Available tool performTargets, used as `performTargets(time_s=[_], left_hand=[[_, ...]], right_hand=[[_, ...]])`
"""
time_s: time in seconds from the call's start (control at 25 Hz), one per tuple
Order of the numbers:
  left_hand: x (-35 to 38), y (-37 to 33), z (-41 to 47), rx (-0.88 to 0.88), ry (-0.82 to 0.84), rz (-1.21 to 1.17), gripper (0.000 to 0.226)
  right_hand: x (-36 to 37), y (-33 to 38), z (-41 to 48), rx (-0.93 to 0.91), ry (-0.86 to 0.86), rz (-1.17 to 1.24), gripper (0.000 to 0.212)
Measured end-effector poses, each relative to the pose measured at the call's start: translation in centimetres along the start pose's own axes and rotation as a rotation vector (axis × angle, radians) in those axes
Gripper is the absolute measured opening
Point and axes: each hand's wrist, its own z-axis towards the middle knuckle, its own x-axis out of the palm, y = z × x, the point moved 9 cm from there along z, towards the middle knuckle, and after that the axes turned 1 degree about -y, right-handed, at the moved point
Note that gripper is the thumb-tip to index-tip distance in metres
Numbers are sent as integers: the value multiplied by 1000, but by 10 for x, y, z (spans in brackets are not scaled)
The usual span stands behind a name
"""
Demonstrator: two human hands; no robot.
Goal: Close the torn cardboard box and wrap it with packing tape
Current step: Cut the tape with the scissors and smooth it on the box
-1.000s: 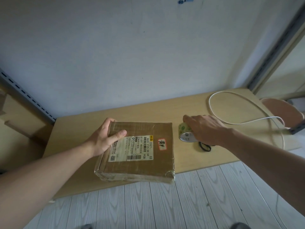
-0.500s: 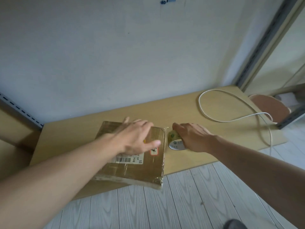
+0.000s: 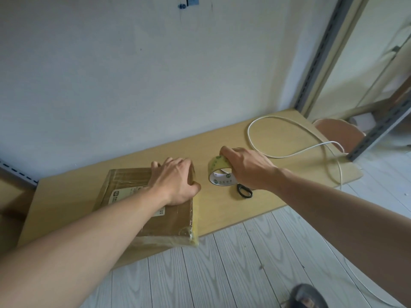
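1. the cardboard box (image 3: pixel 169 221) lies flat at the left of the worktop (image 3: pixel 222 210), closed, with its near right corner jutting past the worktop's front edge.
2. the left hand (image 3: pixel 175 181) sits on the box's far right corner. its fingers curl over the far edge and the thumb runs down the right side, so its grip has hold of that corner.
3. the right hand (image 3: pixel 246 167) is just right of the box, apart from it. its grip is closed round the top of the tape roll (image 3: pixel 219 172), which is tipped up on its rim.
4. a black loop handle (image 3: pixel 244 191) lies by the right wrist, and a white cable (image 3: pixel 289 138) loops further right.
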Motion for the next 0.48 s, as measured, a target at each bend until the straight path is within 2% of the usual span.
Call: performTargets(time_s=[0.12,0.2,0.28,0.32,0.36,0.4,0.44,0.48], left_hand=[[0,6,0,-58,-1,20,42],[-1,5,3,-70,38,43,58],[-10,-13,9,39,32,26,86],[-13,-26,12,126,25,-31,92],[-15,-38,16,202,55,-161,85],[-17,-48,19,256,119,-352,67],[-14,-54,26,268,195,-551,46],[-13,-57,33,251,247,-707,38]], right_hand=[[-3,-7,0,35,-34,68,24],[-5,-14,0,74,-60,103,22],[-8,-18,0,108,-79,115,25],[-10,-19,0,111,-92,111,26],[-12,-19,1,108,-108,107,26],[-15,-19,0,102,-128,106,24],[-16,-19,-1,89,-149,108,23],[-17,-18,-3,68,-167,112,24]])
